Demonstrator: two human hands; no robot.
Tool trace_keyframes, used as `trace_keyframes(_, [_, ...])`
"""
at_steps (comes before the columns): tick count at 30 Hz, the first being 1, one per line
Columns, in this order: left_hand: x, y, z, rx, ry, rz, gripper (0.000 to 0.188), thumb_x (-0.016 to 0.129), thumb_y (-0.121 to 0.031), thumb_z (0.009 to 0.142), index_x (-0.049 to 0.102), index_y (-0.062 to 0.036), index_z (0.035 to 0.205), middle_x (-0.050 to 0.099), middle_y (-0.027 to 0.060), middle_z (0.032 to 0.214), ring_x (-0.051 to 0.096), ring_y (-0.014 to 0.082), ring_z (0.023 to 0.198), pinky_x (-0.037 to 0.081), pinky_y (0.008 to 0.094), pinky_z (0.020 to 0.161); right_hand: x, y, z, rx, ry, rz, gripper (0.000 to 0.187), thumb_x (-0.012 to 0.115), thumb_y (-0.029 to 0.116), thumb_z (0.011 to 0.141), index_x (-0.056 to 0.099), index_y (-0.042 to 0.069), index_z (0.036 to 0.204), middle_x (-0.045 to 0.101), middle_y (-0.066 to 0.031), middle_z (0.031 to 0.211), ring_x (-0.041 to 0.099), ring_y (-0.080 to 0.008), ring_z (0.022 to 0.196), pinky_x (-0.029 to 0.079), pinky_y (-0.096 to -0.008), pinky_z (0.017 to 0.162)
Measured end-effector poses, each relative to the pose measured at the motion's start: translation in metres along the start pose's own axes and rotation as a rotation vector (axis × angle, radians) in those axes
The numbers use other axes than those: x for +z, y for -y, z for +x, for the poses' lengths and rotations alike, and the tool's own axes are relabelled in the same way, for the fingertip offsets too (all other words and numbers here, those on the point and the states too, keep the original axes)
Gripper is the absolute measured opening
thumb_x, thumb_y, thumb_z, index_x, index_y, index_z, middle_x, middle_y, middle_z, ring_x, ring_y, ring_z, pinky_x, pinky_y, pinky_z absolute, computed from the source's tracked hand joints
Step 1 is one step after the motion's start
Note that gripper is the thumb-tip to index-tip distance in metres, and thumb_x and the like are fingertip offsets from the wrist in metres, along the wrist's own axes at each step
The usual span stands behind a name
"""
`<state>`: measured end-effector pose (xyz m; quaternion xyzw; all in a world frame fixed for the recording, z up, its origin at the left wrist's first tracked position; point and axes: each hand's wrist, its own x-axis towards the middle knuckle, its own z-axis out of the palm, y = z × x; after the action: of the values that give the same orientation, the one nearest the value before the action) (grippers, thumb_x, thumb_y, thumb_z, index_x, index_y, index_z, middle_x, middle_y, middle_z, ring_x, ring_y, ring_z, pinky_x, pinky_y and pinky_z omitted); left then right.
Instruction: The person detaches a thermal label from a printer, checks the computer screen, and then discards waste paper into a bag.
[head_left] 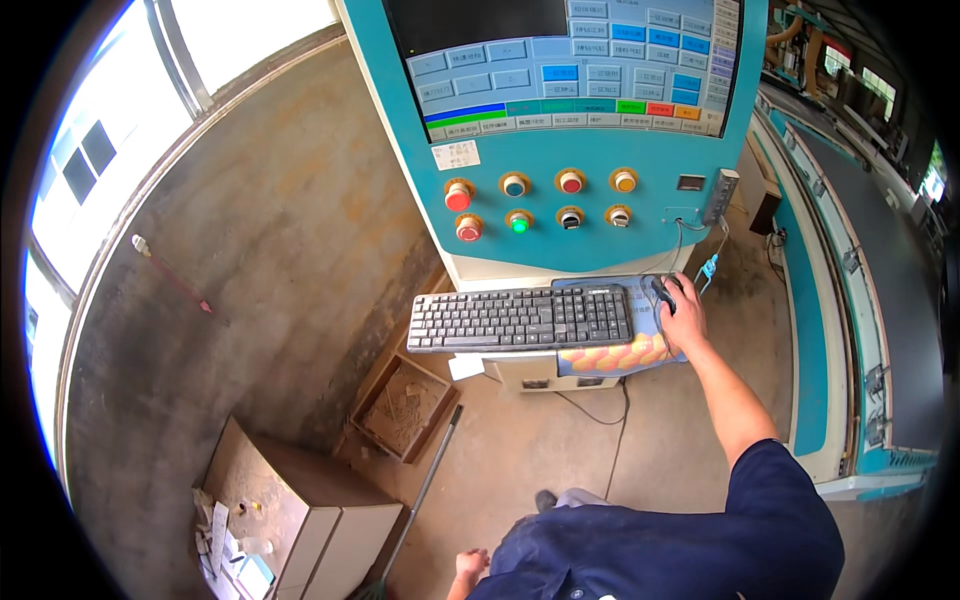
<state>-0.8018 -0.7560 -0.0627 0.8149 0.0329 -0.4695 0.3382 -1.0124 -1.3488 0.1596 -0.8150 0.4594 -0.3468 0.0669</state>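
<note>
My right hand [684, 318] rests on a black computer mouse [664, 296], its fingers wrapped over it. Under the mouse lies a mouse pad [615, 359] with a blue edge and an orange-yellow hexagon pattern. Left of it, a black keyboard [520, 320] partly covers the pad. My left hand [470, 563] hangs low beside my body, fingers curled in, with nothing visible in it. Above the keyboard stands a teal control cabinet [545, 245] with a lit screen [560, 80], a red push button [457, 198], a glowing green button [519, 223] and several other knobs.
A wooden box of debris [403, 407] sits on the floor by the wall, with a long-handled tool [428, 487] leaning nearby. At lower left is a cabinet [310, 530] with papers and small items on top. A long teal-framed machine [815, 330] runs along the right. Cables [622, 410] trail below.
</note>
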Motion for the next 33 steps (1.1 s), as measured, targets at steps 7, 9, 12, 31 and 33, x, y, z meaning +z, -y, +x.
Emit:
trace_keyframes(7, [-0.008, -0.034, 0.029, 0.028, -0.018, -0.255, 0.026, 0.058, -0.006, 0.085, 0.057, 0.0116, 0.104, 0.06, 0.0089, 0.069, 0.056, 0.0155, 0.057, 0.046, 0.0262, 0.052, 0.0, 0.004, 0.001, 0.012, 0.014, -0.015, 0.043, 0.059, 0.013, 0.078, 0.056, 0.012, 0.12, 0.042, -0.011, 0.135, 0.043, -0.0316, 0.121, 0.039, -0.0385, 0.1])
trace_keyframes(9, [-0.003, -0.037, 0.027, 0.034, -0.008, -0.234, 0.027, 0.058, -0.006, 0.085, 0.057, 0.0116, 0.105, 0.061, 0.0088, 0.07, 0.056, 0.0153, 0.057, 0.046, 0.0262, 0.052, 0.001, 0.003, 0.001, -0.001, 0.008, -0.023, 0.043, 0.059, 0.013, 0.078, 0.056, 0.012, 0.12, 0.042, -0.0109, 0.135, 0.043, -0.0316, 0.121, 0.039, -0.0387, 0.1])
trace_keyframes(12, [0.007, -0.025, 0.028, 0.012, 0.025, -0.233, 0.026, 0.059, -0.008, 0.084, 0.059, 0.0108, 0.102, 0.061, 0.0081, 0.069, 0.057, 0.0147, 0.057, 0.046, 0.0258, 0.052, 0.001, 0.004, 0.001, 0.01, 0.005, -0.014, 0.043, 0.059, 0.013, 0.078, 0.056, 0.012, 0.12, 0.042, -0.011, 0.135, 0.043, -0.0318, 0.121, 0.039, -0.0388, 0.1])
trace_keyframes(31, [-0.002, 0.094, 0.127, 0.962, 0.472, -0.173, 0.011, 0.05, -0.019, 0.093, 0.056, -0.0096, 0.092, 0.056, 0.0045, 0.085, 0.053, 0.0166, 0.076, 0.047, 0.0336, 0.069, 0.0, -0.003, 0.002, 0.01, 0.007, -0.01, 0.043, 0.059, 0.013, 0.076, 0.057, 0.012, 0.119, 0.042, -0.0119, 0.134, 0.043, -0.0334, 0.121, 0.039, -0.0399, 0.1])
trace_keyframes(33, [0.001, 0.09, 0.125, 0.783, 0.478, -0.212, 0.011, 0.051, -0.019, 0.093, 0.057, -0.0095, 0.092, 0.056, 0.004, 0.085, 0.053, 0.016, 0.076, 0.047, 0.0333, 0.069, 0.0, -0.005, 0.002, -0.004, 0.003, 0.006, 0.043, 0.059, 0.013, 0.076, 0.057, 0.011, 0.119, 0.041, -0.0123, 0.134, 0.043, -0.0336, 0.121, 0.039, -0.04, 0.1])
